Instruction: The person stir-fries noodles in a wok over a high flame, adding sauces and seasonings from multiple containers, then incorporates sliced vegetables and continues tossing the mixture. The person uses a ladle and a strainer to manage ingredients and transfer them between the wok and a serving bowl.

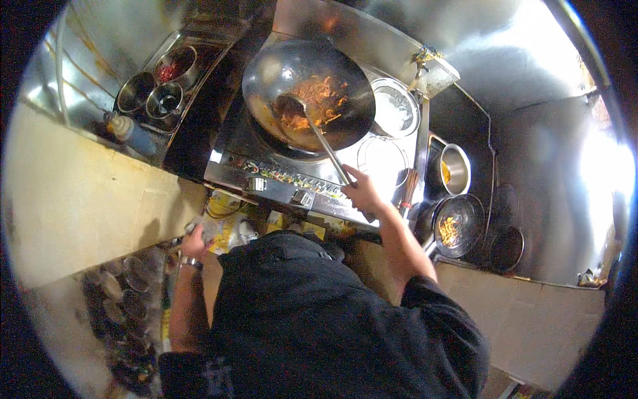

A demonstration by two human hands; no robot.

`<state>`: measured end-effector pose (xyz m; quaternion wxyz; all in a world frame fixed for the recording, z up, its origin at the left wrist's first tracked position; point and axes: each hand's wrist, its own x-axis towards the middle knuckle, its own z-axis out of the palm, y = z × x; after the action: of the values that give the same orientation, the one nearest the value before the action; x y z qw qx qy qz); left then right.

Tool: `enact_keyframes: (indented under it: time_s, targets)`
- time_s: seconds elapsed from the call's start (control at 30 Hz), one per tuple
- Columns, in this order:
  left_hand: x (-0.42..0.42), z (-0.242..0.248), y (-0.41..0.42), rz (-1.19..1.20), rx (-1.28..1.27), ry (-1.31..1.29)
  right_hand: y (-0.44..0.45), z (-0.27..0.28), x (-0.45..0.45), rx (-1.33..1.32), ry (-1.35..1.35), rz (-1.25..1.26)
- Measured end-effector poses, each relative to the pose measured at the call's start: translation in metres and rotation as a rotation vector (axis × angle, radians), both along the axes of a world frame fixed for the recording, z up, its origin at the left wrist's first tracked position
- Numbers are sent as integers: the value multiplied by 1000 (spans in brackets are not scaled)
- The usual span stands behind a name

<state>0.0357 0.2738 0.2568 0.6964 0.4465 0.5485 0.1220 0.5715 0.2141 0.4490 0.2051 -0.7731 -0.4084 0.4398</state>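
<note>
My right hand (368, 193) grips the long metal handle of a wok ladle (326, 142). The ladle's bowl rests inside a large dark wok (269, 67), against shredded orange-brown food (319, 95) coated in sauce. The wok sits on a burner of a stainless-steel range (232, 142). Down to the left, away from the range, my left hand (194, 245) holds a pale, partly see-through object (203, 227), too blurred to name. A metal watch or bracelet circles that wrist.
Left of the range, metal containers (164, 97) stand in a tray beside a squeeze bottle (130, 133). A round metal pot (396, 107) is right of the wok. Further right are a bamboo wok brush (408, 192), a steel bowl (461, 169) and a frying pan (466, 224) holding yellowish strips.
</note>
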Motion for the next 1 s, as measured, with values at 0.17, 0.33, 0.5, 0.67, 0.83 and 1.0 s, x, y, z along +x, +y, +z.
enact_keyframes:
  time_s: [0.17, 0.33, 0.5, 0.67, 0.83, 1.0]
  targets:
    - [131, 87, 46, 327, -233, -362, 48, 48, 35, -124, -57, 60]
    - [245, 144, 90, 263, -394, -372, 114, 14, 2, 99, -114, -158]
    - [326, 122, 141, -25, -607, -592, 52, -9, -29, -29, -361, 33]
    - [403, 74, 154, 114, -770, -303, -54, 6, -23, -206, -393, -177]
    - [424, 64, 149, 28, -432, -136, -118, 6, -47, -145, -163, -412]
    - [344, 84, 178, 87, -399, -278, -134, -6, -77, 246, -236, -288]
